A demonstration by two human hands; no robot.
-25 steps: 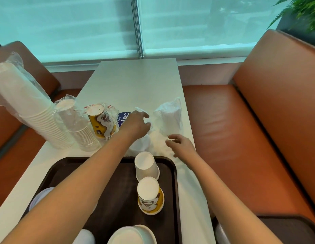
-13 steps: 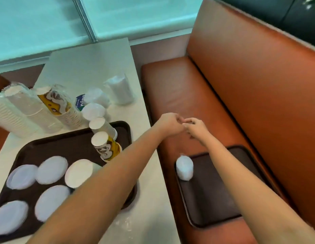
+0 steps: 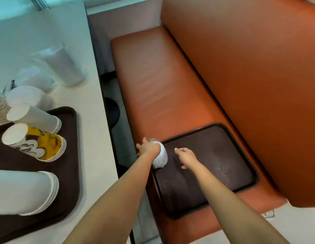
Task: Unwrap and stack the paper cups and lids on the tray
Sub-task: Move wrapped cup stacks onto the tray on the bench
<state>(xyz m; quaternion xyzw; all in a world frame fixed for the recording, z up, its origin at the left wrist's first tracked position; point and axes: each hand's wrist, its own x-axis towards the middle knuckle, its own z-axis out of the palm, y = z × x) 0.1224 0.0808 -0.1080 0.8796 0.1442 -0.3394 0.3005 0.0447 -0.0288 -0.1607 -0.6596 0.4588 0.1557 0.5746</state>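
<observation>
Reaching down with both arms out, I see my left hand (image 3: 147, 147) on the white bundle (image 3: 160, 158), grip hidden; my right hand (image 3: 185, 155) hangs loosely curled over the seat tray (image 3: 223, 164).

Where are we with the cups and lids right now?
Done: bare white cups, yellow printed cups and more white cups stacked on the table tray. In hand: left hand at a white bundle on the bench tray; right hand hovers beside. Left: wrapped sleeves on the table.
</observation>
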